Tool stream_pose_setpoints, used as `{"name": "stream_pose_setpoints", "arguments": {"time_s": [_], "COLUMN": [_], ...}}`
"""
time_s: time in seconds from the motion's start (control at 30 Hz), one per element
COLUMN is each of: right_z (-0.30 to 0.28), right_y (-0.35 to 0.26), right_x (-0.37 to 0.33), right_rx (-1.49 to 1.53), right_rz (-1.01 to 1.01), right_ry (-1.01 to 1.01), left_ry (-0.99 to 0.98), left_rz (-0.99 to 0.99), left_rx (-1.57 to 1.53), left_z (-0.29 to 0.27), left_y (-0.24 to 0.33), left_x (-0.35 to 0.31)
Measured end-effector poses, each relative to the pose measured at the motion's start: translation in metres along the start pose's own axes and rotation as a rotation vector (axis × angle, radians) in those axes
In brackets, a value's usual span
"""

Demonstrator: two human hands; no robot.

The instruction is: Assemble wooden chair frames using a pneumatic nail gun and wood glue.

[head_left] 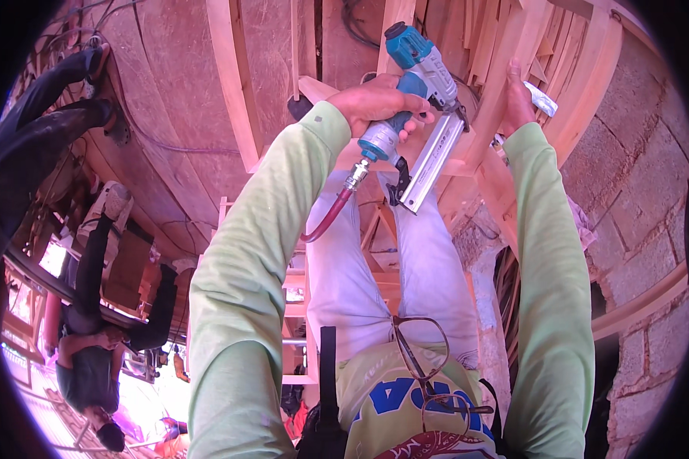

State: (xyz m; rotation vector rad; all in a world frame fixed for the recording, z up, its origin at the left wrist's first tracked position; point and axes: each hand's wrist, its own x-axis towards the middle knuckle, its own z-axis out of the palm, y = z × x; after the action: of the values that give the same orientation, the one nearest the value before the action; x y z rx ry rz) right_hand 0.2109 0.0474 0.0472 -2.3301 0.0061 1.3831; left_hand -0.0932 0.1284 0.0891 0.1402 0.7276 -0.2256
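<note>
My left hand is wrapped round the grip of a teal and silver pneumatic nail gun. Its long silver magazine slants down toward my legs, and a dark red air hose runs from the coupling at the handle's end. The nose rests by or just above the timber; contact is hard to make out. At the right, my right hand holds the edge of a pale wooden board, its fingers partly hidden. Against that hand sits a white, blue-tinged object of unclear kind.
A wooden upright stands left of the nail gun. Curved timber and a block wall are on the right. Cables cross the boards at left. Another person sits at lower left; someone's legs show above. Glasses hang at my chest.
</note>
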Motion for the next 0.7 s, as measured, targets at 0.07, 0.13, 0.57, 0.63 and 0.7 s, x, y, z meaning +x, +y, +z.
{"name": "stream_pose_setpoints", "arguments": {"time_s": [0.07,0.13,0.57,0.63,0.7], "right_z": [-0.012,-0.008,0.006,0.001,0.000], "right_y": [0.006,0.007,-0.009,-0.007,-0.005], "right_x": [0.012,0.009,-0.008,-0.008,-0.007], "right_rx": [-0.013,-0.018,-0.154,-0.179,-0.176], "right_rz": [-0.026,-0.039,-0.063,-0.063,-0.056], "right_ry": [0.014,0.006,0.085,0.101,0.103], "left_ry": [0.022,0.068,0.077,0.057,0.064], "left_rz": [0.065,0.120,-0.008,-0.021,-0.026], "left_rx": [0.000,-0.004,0.069,0.054,0.074], "left_z": [0.009,0.009,-0.012,-0.010,-0.009], "left_y": [0.002,0.005,-0.017,-0.020,-0.022], "left_x": [-0.002,-0.015,-0.047,-0.043,-0.042]}}
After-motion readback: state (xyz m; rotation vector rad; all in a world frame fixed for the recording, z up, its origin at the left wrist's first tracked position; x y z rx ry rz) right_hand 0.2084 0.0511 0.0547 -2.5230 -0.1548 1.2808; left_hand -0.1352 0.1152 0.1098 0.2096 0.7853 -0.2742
